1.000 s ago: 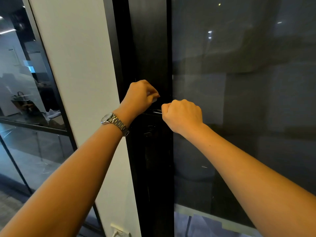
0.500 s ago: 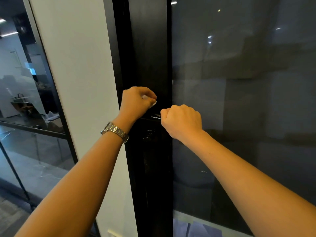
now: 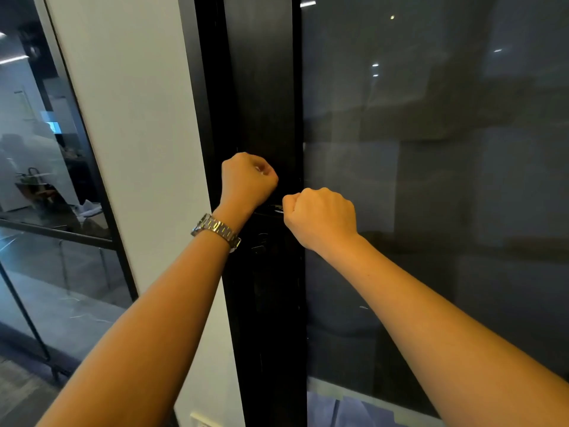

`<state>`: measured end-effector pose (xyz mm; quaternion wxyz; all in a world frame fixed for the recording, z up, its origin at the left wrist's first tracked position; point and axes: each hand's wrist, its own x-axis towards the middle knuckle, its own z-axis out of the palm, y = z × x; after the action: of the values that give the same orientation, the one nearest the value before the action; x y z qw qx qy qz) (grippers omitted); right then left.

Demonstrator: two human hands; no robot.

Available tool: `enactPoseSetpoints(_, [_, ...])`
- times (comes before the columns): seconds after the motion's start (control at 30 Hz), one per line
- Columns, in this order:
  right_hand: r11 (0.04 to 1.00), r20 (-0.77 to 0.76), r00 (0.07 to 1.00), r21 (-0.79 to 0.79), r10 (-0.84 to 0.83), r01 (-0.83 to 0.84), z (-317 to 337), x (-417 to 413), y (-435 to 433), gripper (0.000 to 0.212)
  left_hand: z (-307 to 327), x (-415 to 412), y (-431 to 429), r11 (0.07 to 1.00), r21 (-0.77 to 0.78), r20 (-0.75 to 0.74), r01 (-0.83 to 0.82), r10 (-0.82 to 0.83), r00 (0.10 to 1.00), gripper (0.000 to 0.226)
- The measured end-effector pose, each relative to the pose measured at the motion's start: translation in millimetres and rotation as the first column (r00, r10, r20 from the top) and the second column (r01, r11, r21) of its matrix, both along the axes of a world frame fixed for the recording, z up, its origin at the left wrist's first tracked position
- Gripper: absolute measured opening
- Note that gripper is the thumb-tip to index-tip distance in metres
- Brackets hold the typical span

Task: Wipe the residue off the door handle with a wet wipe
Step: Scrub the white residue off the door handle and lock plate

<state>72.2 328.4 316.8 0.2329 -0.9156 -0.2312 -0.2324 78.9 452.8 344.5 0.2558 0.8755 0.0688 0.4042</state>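
Left hand [image 3: 248,180] shifts slightly toward right hand [image 3: 320,217], fist curled round white wet wipe [image 3: 262,171] just above the dark door handle [image 3: 275,209], whose right end the right hand grips.

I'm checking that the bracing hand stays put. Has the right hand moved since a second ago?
No. The right hand still sits at the right end of the door handle, across the glass-side edge of the black door frame as before.

Standing here I can read no lettering on the door handle [image 3: 275,209], the black door frame [image 3: 261,87] or the wristwatch [image 3: 217,229].
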Motion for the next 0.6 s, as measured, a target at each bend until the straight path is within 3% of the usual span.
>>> enactPoseSetpoints(0.1, [1.000, 0.010, 1.000, -0.001, 0.002, -0.002, -1, 1, 0, 0.049, -10, 1, 13, 0.958, -0.288, 0.071, -0.003, 0.024, 0.997, 0.019])
enactPoseSetpoints(0.3, [1.000, 0.006, 1.000, 0.001, -0.006, 0.006, 0, 0, 0, 0.049, -32, 1, 5, 0.816, -0.576, 0.116, 0.052, 0.018, 0.993, 0.027])
enactPoseSetpoints(0.37, [1.000, 0.011, 1.000, -0.009, -0.006, 0.006, -1, -1, 0, 0.048, -32, 1, 3, 0.655, -0.752, 0.128, 0.076, 0.031, 0.991, 0.023])
enactPoseSetpoints(0.47, [1.000, 0.021, 1.000, -0.011, -0.019, 0.019, -1, 0, 0, 0.049, -34, -3, 2, 0.187, -0.967, 0.177, 0.174, -0.001, 0.984, 0.017])
enactPoseSetpoints(0.5, [1.000, 0.020, 0.999, -0.013, -0.027, 0.027, -1, 0, 0, 0.049, -39, -7, 0, 0.084, -0.977, 0.193, 0.194, -0.016, 0.981, 0.019])
enactPoseSetpoints(0.6, [0.999, 0.015, 0.999, -0.016, -0.028, 0.028, -1, 0, 1, 0.049, -51, -15, -16, -0.088, -0.961, 0.273, 0.264, -0.110, 0.956, 0.022])
